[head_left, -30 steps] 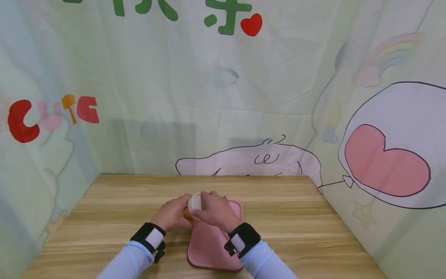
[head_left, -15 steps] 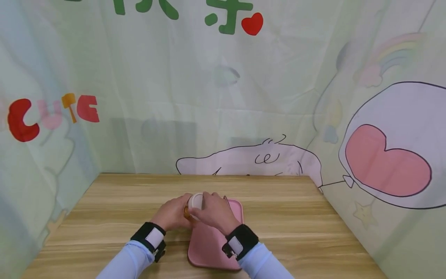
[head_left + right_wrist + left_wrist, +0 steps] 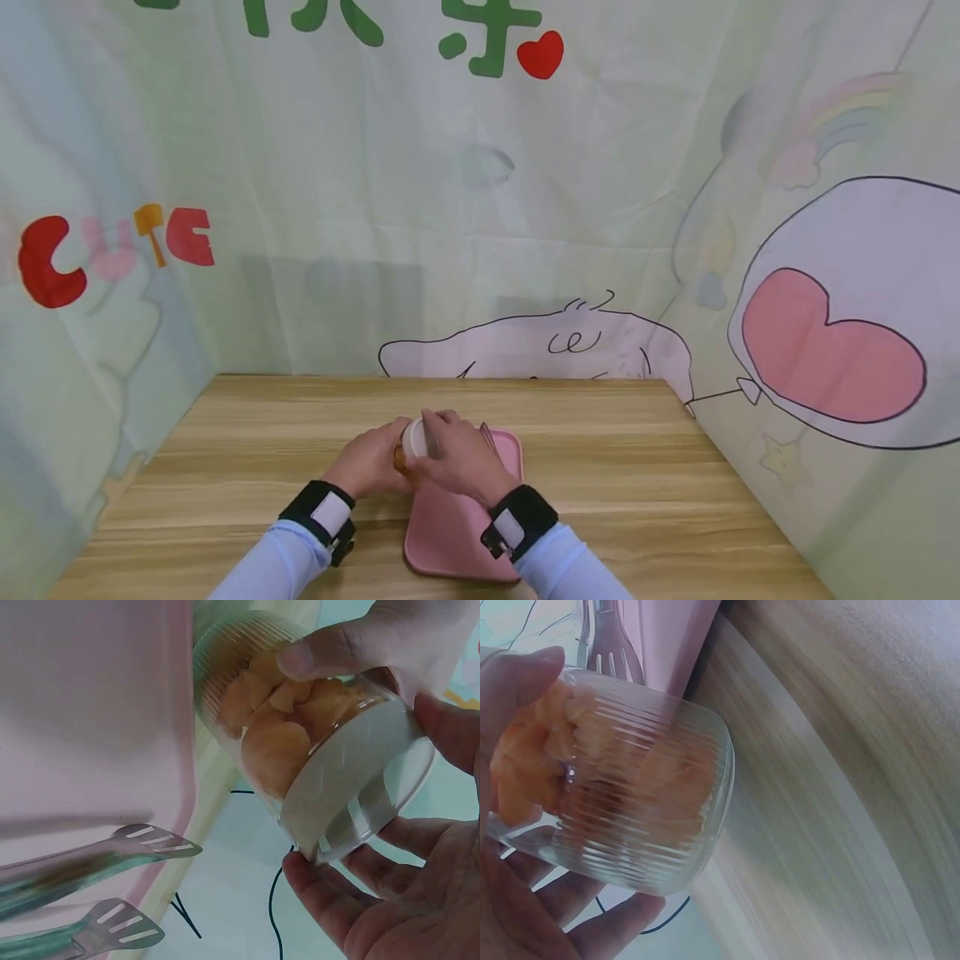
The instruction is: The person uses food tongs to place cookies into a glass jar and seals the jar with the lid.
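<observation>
A clear ribbed jar (image 3: 641, 772) with orange chunks (image 3: 276, 750) inside is tilted over the left edge of a pink tray (image 3: 457, 537). My left hand (image 3: 370, 462) grips the jar's body, its thumb on one side and fingers round the other, as the left wrist view shows. On the jar's white, translucent-topped lid (image 3: 352, 769) are the fingertips and thumb of my right hand (image 3: 467, 458), spread round its rim. The lid sits on the jar's mouth. In the head view my hands hide most of the jar.
Metal tongs (image 3: 154, 844) with slotted ends lie on the tray, behind my right hand in the head view. Beneath is a wood-grain table (image 3: 637, 483). A printed cloth backdrop (image 3: 337, 208) rises at its back and sides.
My right hand has turned slightly on the lid, its fingers shifting a little left. More of the metal tongs shows behind it. My left hand and the tray stay about where they were.
</observation>
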A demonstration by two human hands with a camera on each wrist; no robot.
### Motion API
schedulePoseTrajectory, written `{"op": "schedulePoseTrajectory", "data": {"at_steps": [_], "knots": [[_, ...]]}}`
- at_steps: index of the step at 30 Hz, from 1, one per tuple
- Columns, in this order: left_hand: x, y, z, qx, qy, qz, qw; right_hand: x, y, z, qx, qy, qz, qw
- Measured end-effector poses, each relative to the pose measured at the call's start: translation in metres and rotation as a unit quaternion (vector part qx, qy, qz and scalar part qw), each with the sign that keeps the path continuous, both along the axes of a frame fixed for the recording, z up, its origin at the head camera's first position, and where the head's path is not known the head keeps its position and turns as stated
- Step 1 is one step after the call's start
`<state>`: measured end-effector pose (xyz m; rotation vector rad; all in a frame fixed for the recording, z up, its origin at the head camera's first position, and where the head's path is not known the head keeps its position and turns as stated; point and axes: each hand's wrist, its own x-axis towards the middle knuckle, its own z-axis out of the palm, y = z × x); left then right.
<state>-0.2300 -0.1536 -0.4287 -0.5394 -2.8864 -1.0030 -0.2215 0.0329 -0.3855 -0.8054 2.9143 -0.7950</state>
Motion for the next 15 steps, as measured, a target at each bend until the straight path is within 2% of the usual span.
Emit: {"op": "schedulePoseTrajectory", "data": {"at_steps": [5,15], "knots": [[0.0007,-0.0012,-0.0012,0.01,-0.001,0.003,0.9999,0.002,-0.003,-0.0014,-0.002,0.009,-0.01,0.9999],[0.003,-0.0022,-0.0037,0.026,-0.005,0.015,0.9995,0.0024,-0.0075,-0.0025,-0.004,-0.009,-0.02,0.9997]]}}
